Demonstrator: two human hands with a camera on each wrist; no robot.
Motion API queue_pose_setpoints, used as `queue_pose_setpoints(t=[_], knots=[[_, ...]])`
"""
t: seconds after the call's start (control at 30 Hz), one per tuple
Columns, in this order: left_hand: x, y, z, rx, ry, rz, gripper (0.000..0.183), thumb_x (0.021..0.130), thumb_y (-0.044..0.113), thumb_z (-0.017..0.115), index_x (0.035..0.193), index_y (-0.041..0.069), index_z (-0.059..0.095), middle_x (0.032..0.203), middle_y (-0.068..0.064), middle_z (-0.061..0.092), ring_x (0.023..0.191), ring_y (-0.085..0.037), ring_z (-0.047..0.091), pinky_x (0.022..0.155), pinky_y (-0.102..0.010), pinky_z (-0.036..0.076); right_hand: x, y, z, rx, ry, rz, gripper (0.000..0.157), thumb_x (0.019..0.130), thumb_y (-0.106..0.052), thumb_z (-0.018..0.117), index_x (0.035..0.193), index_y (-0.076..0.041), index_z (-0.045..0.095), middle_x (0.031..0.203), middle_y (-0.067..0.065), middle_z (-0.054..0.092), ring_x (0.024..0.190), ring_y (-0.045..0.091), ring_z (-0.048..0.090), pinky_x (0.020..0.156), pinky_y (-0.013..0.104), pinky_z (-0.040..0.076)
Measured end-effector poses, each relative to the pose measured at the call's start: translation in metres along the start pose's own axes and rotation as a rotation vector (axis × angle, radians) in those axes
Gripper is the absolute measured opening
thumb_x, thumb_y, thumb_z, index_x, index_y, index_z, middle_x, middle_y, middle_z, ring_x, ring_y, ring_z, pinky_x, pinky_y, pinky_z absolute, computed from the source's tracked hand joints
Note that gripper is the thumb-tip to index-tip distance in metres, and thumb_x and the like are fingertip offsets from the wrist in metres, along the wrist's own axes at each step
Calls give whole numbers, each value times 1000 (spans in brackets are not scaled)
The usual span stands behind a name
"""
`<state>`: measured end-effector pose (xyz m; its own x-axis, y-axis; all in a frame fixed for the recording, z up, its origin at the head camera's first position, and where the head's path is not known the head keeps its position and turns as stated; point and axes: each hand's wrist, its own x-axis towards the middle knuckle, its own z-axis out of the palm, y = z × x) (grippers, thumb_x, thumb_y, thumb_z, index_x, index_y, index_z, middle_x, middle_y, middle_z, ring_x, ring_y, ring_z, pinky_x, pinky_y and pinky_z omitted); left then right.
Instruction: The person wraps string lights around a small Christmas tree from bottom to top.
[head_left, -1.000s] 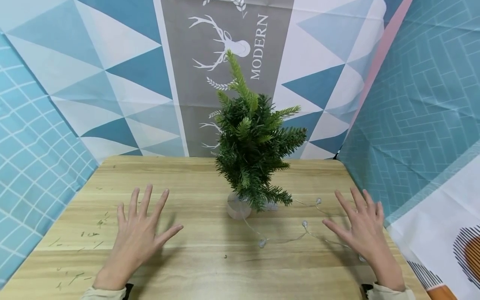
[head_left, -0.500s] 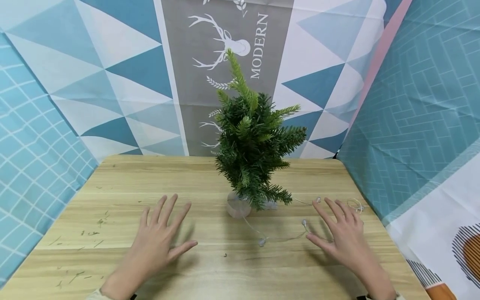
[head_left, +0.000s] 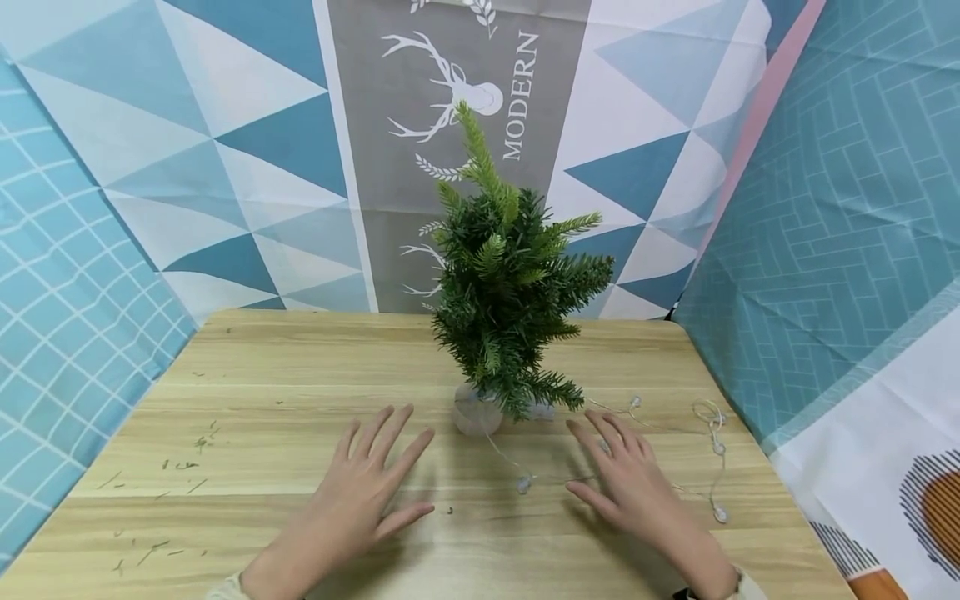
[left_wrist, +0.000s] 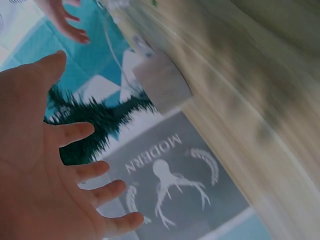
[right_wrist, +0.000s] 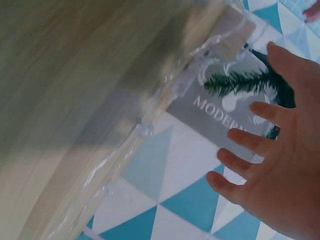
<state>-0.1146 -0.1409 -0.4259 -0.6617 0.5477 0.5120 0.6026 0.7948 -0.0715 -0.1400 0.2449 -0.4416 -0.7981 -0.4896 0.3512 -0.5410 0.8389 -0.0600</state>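
Evidently both hands are unladen: the fingers of the left hand and the right hand are spread, relaxed and grasping nothing, with the palms facing forward in the wrist views. Between and beyond their fingertips lies the small artificial tree, at the centre of the frame, its long axis running roughly upright and its pale green tip leaning to the upper left. Its lowest branch reaches toward the right hand's fingertips, just above them in the frame, while the left hand's fingertips are the nearer to the round, pale base. Neither hand appears to touch the tree. A clear-bulbed string of lights runs from beside the base, passes behind the right hand and ends in loops at lower right, on the wooden table. Nothing that plainly serves as a container shows; how the trunk meets the base is hidden by needles.
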Motion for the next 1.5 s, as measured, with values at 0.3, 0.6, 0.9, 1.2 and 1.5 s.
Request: queue_pose_setpoints(t=[0.3,0.6,0.9,1.2,1.5], knots=[[11,29,10,-43,-49,88,72,97,71,31,139,18,56,151,-20,40,134,-43,41,100,-67,39,4,-15,11,33,-205,-42,52,91,-40,70,131,-7,61,139,25,52,129,46,46,103,66,36],[20,51,11,-55,-126,162,57,88,60,64,127,18,63,138,-14,51,133,-42,44,100,-67,39,7,-22,11,8,-188,-93,17,90,-27,72,88,-12,65,114,15,66,112,34,59,97,56,47],[34,71,14,-82,-103,240,55,90,55,66,129,17,59,142,-13,48,132,-36,45,102,-64,40,18,-36,-8,300,-237,-150,22,99,-15,62,78,-19,57,63,-19,42,53,-4,37,50,17,40],[50,83,6,-84,-76,236,64,95,50,61,138,4,54,138,-11,56,128,-30,51,105,-55,43,34,-56,-33,327,-166,-230,22,100,-17,62,80,-23,57,63,-20,40,52,-7,31,47,9,33],[62,88,-7,-134,-104,221,57,98,42,60,139,3,53,123,-6,66,114,-21,61,101,-44,47,42,-64,-60,364,-110,-253,11,98,-17,64,102,-16,74,78,-13,67,55,-13,41,54,5,41]])
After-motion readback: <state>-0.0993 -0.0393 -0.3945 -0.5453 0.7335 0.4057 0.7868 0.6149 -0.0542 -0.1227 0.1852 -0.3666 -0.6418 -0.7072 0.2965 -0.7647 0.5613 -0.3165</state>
